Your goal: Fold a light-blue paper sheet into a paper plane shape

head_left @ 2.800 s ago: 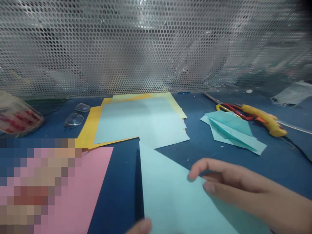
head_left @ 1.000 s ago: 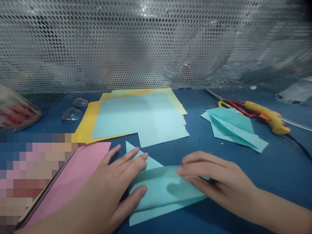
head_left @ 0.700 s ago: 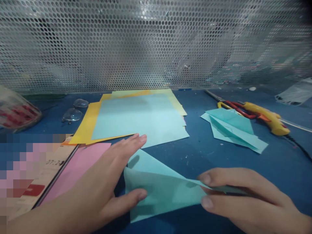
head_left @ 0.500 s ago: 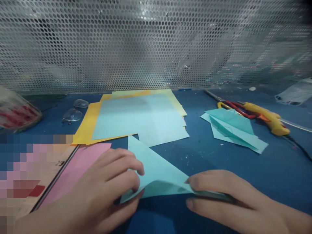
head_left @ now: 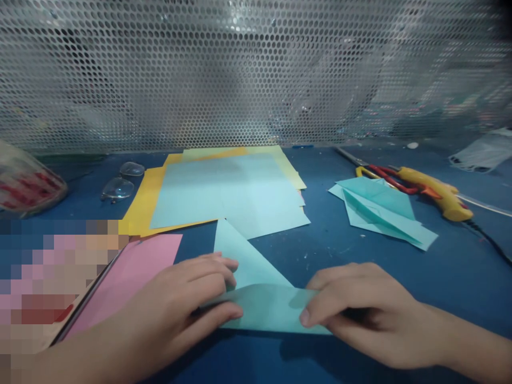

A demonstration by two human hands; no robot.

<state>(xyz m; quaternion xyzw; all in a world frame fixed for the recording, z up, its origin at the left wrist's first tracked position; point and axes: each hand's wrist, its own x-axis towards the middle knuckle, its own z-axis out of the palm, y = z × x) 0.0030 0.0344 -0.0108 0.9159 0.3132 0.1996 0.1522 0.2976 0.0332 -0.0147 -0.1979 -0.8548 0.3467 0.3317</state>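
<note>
"How is the folded blue paper (head_left: 268,306) held?"

"Its left end is pinched between thumb and fingers by the left hand (head_left: 184,298); its right end is pinched by the curled right hand (head_left: 372,296); light and easily creased, it is probably best taken by the edges."

"And around it?"

"The blue surface (head_left: 304,250) is seen beneath; glasses (head_left: 118,188), stacked sheets (head_left: 228,192) and scissors (head_left: 386,181) are set beyond, backed by perforated metal (head_left: 240,80)."

Front paper (head_left: 268,304): to my eye, pale turquoise. Folded piece (head_left: 378,205): turquoise. Top sheet (head_left: 232,192): light blue. Under-sheet (head_left: 150,192): yellow. Side sheet (head_left: 140,272): pink. Desk (head_left: 280,253): dark blue, white-flecked. Glue gun (head_left: 440,186): yellow, orange-triggered. Screen (head_left: 228,80): silver-grey, dotted with holes.
</note>
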